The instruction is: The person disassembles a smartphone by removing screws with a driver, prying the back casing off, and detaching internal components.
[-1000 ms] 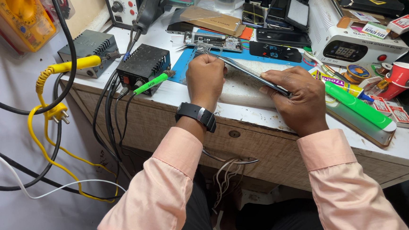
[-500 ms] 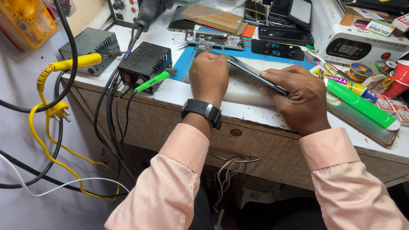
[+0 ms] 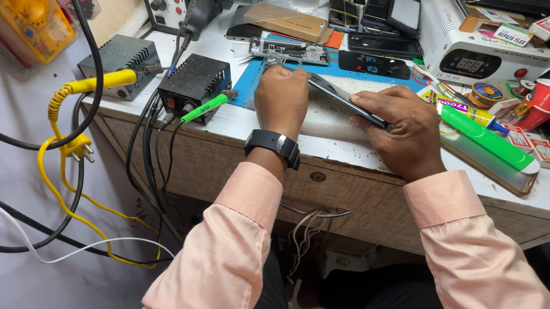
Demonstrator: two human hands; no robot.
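Nearest: lap in dark trousers, two peach sleeves, loose wires hanging under the wooden bench front point(image 3: 350, 178). Yellow cable point(image 3: 63, 180) with plug plus black and white cables trail down the pale wall at left. On the white benchtop point(image 3: 239, 123), left hand point(image 3: 281, 97), black watch point(image 3: 273, 147) on the wrist, is closed in a fist over one end of a thin dark phone point(image 3: 345, 100). Right hand point(image 3: 404, 127) grips the phone's other end, fingers curled over its edge; phone is tilted, held just above a pale mat on a blue work mat point(image 3: 251, 83). Right of the hands: green marker-like tool point(image 3: 489, 139), red paper cup point(image 3: 549, 95). Left: two black boxes with green and yellow handles plugged in. Farther back: phone parts, brown board, white machine with display point(image 3: 485, 53), bench power unit, yellow multimeter point(image 3: 23, 5) far left.
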